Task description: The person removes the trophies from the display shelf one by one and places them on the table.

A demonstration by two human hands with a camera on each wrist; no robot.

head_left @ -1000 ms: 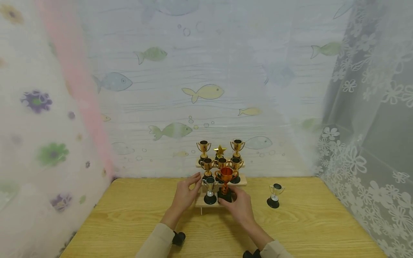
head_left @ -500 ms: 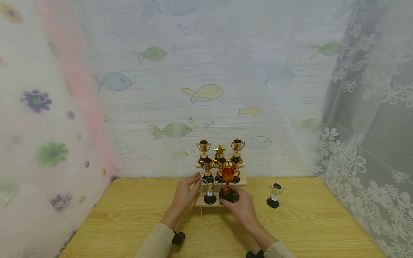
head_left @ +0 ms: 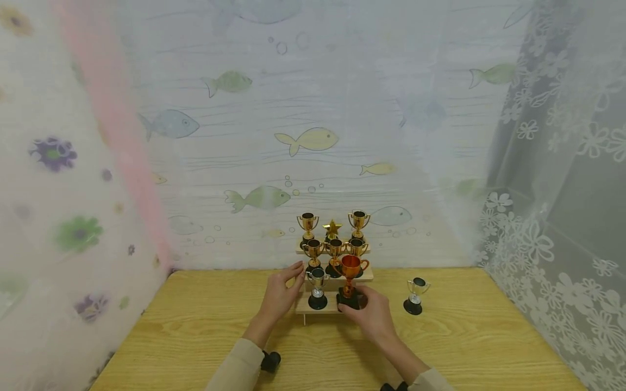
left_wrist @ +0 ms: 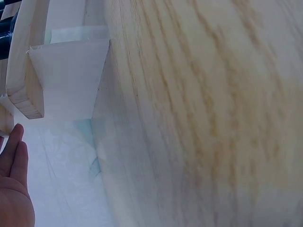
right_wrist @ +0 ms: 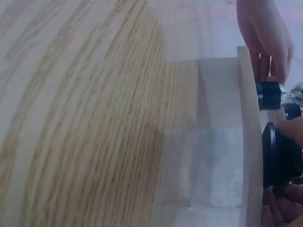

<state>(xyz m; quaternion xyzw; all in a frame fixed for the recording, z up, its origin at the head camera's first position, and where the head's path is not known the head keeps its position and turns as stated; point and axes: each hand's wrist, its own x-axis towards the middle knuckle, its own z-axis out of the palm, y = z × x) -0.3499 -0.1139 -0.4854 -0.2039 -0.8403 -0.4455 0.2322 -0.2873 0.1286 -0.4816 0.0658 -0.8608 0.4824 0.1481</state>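
A bronze-coloured trophy cup (head_left: 350,267) stands at the right part of the bottom step of a tiered wooden stand (head_left: 327,311). My right hand (head_left: 374,315) pinches its black base (right_wrist: 280,156) between thumb and fingers. Left of it on the same step is a silver trophy cup (head_left: 317,279), upright. My left hand (head_left: 280,293) has its fingers extended at the stand's left side; in the left wrist view the fingertips (left_wrist: 18,130) lie close to a wooden shelf end. Whether they touch it I cannot tell.
Gold cups, one of them here (head_left: 313,248), fill the middle step. On the top step a gold star trophy (head_left: 333,228) stands between two gold cups. A second silver cup (head_left: 415,296) stands on the wooden table (head_left: 205,326), right of the stand. Fish-patterned curtain (head_left: 313,179) hangs behind.
My right hand has shifted the bronze trophy cup slightly to the right along the bottom step, away from the silver cup. The left hand has stayed where it was.
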